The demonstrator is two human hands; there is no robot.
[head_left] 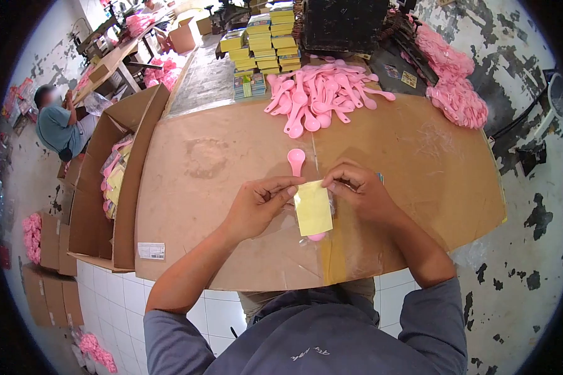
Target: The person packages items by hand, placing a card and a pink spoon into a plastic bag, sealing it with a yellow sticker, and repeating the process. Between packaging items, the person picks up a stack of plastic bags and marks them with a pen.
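A yellow paper card (314, 209) hangs between my two hands over the cardboard-covered table (194, 162). My left hand (261, 203) pinches its upper left corner, and my right hand (354, 182) pinches the upper right corner. Clear plastic shows at the card's edges, with a pink rounded end poking out below it. Just above the card lies a pink spoon (296, 159), its bowl pointing away from me; the handle's lower end is hidden by my left fingers. Something small and blue, partly hidden, is beside my right hand.
A heap of pink spoons (319, 94) lies at the table's far side, near stacked yellow card bundles (263, 44). At left stands an open cardboard box (145, 162) with packed items. Pink bundles (453, 87) lie at the back right. Another person (59, 125) sits far left.
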